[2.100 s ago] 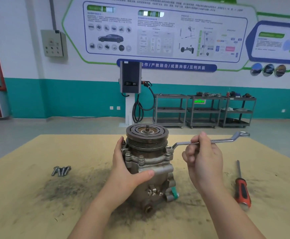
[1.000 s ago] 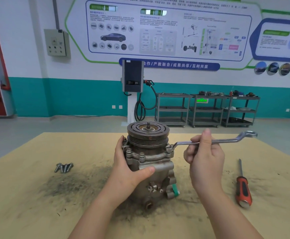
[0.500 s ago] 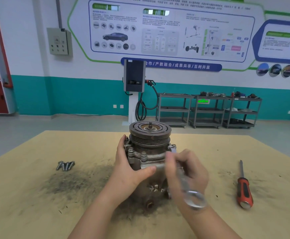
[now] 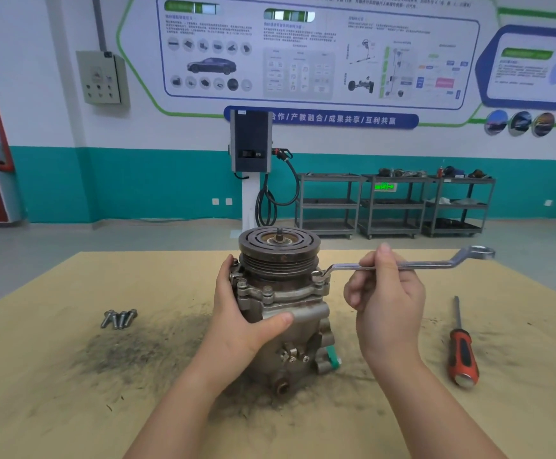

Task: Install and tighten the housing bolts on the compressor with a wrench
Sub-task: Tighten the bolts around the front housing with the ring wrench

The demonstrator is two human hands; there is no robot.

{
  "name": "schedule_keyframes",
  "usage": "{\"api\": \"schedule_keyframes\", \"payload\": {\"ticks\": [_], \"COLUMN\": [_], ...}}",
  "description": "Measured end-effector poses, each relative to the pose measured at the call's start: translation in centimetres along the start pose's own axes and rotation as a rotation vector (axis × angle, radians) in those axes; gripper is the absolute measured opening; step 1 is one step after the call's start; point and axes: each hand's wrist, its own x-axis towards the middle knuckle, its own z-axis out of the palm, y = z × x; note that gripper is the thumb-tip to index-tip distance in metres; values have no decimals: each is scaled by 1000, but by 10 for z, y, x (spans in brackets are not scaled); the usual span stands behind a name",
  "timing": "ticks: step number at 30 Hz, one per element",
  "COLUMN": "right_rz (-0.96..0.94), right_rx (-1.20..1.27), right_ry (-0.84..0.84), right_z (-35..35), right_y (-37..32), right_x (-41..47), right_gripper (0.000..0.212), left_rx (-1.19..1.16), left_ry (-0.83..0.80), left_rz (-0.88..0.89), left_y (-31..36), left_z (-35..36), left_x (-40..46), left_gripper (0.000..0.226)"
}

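Four loose bolts (image 4: 119, 318) lie on the desk (image 4: 54, 376) at nine o'clock from the compressor (image 4: 281, 303), a screwdriver (image 4: 462, 352) at three o'clock. The left hand (image 4: 240, 321) wraps the housing, hiding its left side. The right hand (image 4: 385, 293) has its grip round the wrench (image 4: 435, 265), whose ring sits on a bolt at the right flange.
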Motion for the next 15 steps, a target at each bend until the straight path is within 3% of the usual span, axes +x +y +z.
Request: {"api": "schedule_keyframes", "payload": {"ticks": [9,15], "right_rz": [444,273], "right_rx": [308,285], "right_ry": [-73,47], "right_z": [-11,-4], "right_y": [2,9], "right_x": [24,9], "right_gripper": [32,36], "left_rx": [4,6], "left_ry": [1,3], "left_rz": [3,6], "left_y": [3,1], "left_z": [0,-1], "left_x": [-2,0], "left_gripper": [122,120]}}
